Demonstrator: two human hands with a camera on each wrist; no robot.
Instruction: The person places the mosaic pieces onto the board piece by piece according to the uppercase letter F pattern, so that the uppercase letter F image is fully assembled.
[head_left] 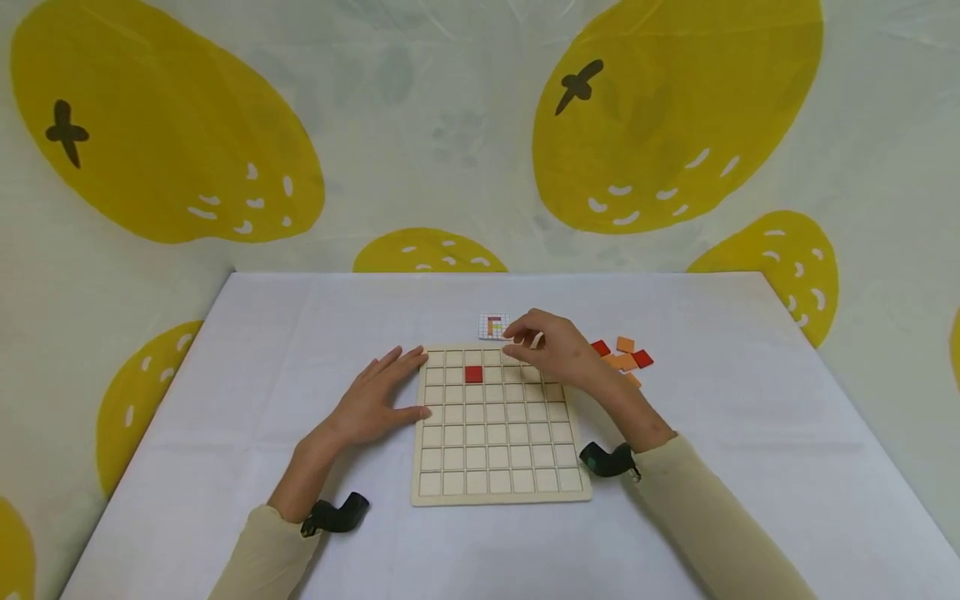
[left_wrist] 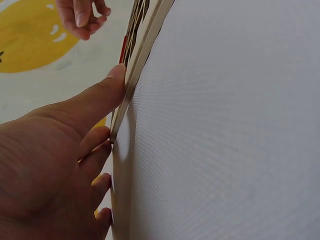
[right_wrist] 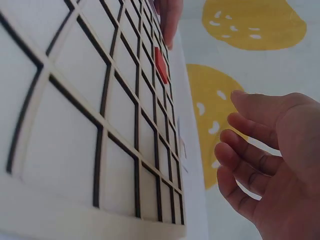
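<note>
A pale wooden grid board point(head_left: 477, 458) lies flat before me, with one red square tile point(head_left: 474, 374) in a cell near its far side. Along the board's left edge rests my left hand point(head_left: 371, 404), fingers outstretched and the thumb touching the rim, as the left wrist view also shows. My right hand point(head_left: 555, 346) hovers over the far right part of the board, its fingers loosely bent. Between that thumb and the fingers point(right_wrist: 230, 155) nothing shows in the right wrist view. Just beyond the board is a small pattern card point(head_left: 492, 326), close to the right fingertips.
Several loose orange tiles point(head_left: 626, 343) and red tiles point(head_left: 642, 358) lie in a heap to the right of the board, partly behind my right wrist. A white cloth point(head_left: 750, 500) covers the table, and a lemon-print curtain point(head_left: 450, 125) hangs around it.
</note>
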